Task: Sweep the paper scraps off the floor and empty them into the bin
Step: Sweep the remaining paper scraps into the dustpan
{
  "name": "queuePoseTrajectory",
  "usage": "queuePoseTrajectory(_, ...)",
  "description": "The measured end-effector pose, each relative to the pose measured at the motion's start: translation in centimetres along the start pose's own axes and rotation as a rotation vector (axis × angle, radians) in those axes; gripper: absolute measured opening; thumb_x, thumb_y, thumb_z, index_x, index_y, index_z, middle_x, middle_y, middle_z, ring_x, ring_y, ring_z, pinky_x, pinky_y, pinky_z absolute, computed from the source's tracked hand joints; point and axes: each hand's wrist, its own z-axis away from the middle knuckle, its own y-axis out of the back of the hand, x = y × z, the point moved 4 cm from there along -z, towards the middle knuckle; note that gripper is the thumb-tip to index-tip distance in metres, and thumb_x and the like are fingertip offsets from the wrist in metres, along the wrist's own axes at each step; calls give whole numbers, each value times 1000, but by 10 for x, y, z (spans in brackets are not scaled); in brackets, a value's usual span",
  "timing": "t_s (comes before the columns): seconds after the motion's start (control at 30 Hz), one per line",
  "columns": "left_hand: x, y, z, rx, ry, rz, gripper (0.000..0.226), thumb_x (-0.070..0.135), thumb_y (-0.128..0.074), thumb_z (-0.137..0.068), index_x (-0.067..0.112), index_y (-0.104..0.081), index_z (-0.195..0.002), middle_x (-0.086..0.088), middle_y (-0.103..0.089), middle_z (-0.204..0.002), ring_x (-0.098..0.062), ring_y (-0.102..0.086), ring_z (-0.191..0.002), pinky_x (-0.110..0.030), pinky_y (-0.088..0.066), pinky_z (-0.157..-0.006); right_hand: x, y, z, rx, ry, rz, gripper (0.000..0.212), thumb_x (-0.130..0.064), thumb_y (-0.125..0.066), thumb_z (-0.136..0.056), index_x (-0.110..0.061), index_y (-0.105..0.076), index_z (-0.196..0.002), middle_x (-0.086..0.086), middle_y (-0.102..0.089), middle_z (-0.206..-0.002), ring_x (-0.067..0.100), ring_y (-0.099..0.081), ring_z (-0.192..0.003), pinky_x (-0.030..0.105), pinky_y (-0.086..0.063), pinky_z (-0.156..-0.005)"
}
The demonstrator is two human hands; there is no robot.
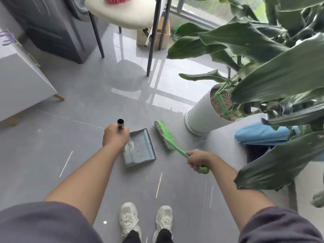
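My left hand (114, 135) grips the metal tube handle of a grey-blue dustpan (141, 148) that rests on the grey tiled floor (84, 95), its mouth toward the right. My right hand (197, 159) holds the green handle of a green-bristled brush (164, 134), whose head sits on the floor just right of the dustpan. A small white scrap (105, 222) lies on the floor near my left shoe. Thin pale strips (66, 163) (159, 185) lie on the tiles left of and below the dustpan. No bin is in view.
A large potted plant in a white pot (201, 114) stands at the right, leaves reaching over my right arm. A chair (122, 13) stands ahead, a dark appliance (52, 27) and white cabinet (21, 81) at the left. A blue bundle (261, 135) lies right of the pot.
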Motion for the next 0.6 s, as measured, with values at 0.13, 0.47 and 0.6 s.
queuePoseTrajectory(0.13, -10, -3, 7, -17, 49, 27, 20, 10, -44, -85, -1, -60, -81, -17, -60, -85, -28, -49, -58, -25, -37, -55, 9, 22, 25, -162, -31, -309, 58, -2, -38, -94, -30, -35, -145, 1, -35, -61, 7, -31, -36, 14, -29, -36)
queuePoseTrajectory(0.47, -27, 3, 71, 54, 91, 91, 24, 12, -44, -86, 6, -43, -62, -14, -53, -78, -31, -48, -70, -28, -36, -61, 35, 16, 81, -171, 47, -365, 52, -2, -37, -96, -30, -41, -139, 1, -38, -60, 4, -30, -35, 13, -27, -34)
queuePoseTrajectory(0.6, -50, 24, 108, 119, 127, 152, 25, 9, -43, -84, 7, -41, -60, -8, -46, -64, -31, -46, -67, -28, -36, -60, 33, 2, 95, -41, 64, -300, 55, -1, -36, -95, -26, -39, -143, 2, -38, -61, 5, -33, -31, 12, -30, -32)
